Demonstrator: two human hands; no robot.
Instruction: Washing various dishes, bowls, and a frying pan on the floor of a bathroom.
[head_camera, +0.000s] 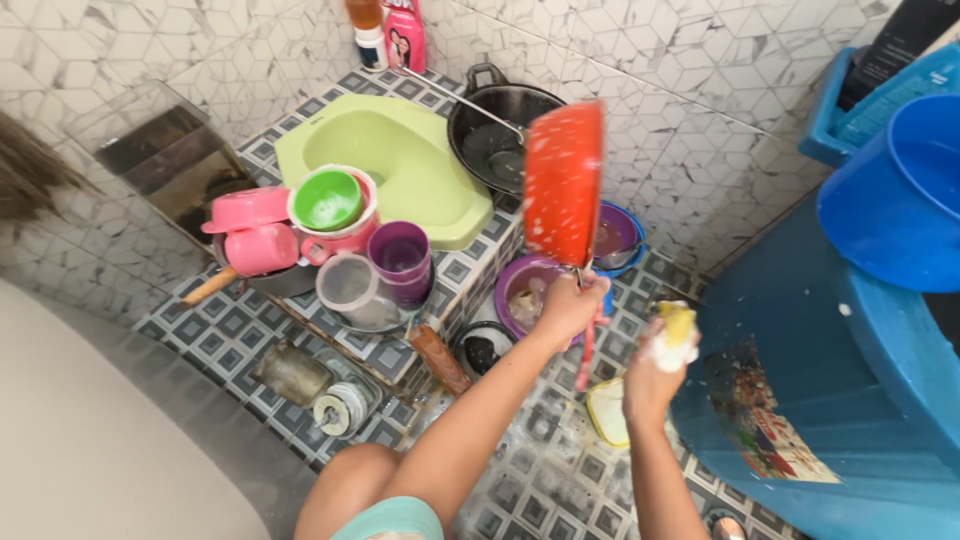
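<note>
Red pan (564, 183), all soapy, stands up on its edge above the purple bowl (530, 290). We grip its handle tight in our left hand (572, 306), fingers wrapped round it. Our right hand (655, 372) is closed on a foamy yellow sponge (676, 334), just beside the pan and not touching it. We think we are in the scrubbing part. Next, the sponge must meet the pan again, with a firm hold so the wet handle does not slip. Our fingertips are hidden, and foam blurs the sponge's shape. Cups (402, 258) and a black pan (497, 135) wait near the wall.
</note>
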